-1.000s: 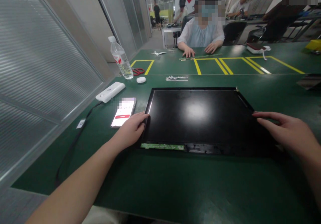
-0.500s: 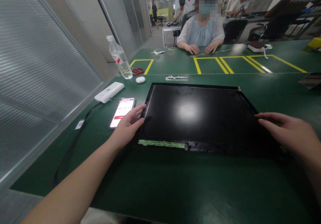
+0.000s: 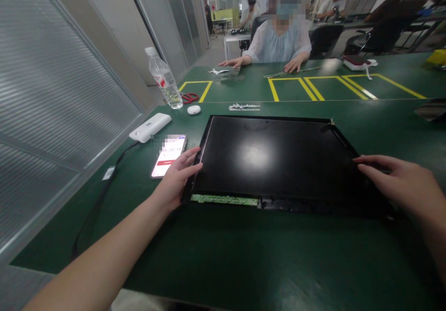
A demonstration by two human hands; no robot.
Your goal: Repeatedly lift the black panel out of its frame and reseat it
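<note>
A black display panel (image 3: 278, 162) lies in front of me on the green table, its dark screen facing up with a bright glare on it. Along its near edge runs a green circuit strip (image 3: 225, 200). My left hand (image 3: 179, 176) grips the panel's left edge, thumb over the top of the frame and fingers along the side. At the right edge, my right hand (image 3: 400, 176) holds the frame between thumb and fingers; some of its fingertips are hidden. Left of the panel, close to my left hand, is a phone (image 3: 169, 157) with a lit screen.
On the left stand a white power bank (image 3: 150, 127) with a black strap, a white earbud case (image 3: 194, 110), a water bottle (image 3: 163, 79) and red-handled scissors (image 3: 189, 98). Thin white strips (image 3: 244, 107) lie behind the panel. A co-worker (image 3: 280, 42) sits opposite, near yellow tape outlines (image 3: 313, 88).
My left hand has shifted slightly along the panel's left edge, its thumb farther over the frame. The co-worker's one hand has moved across toward a white scrap. The panel stays nearly in place.
</note>
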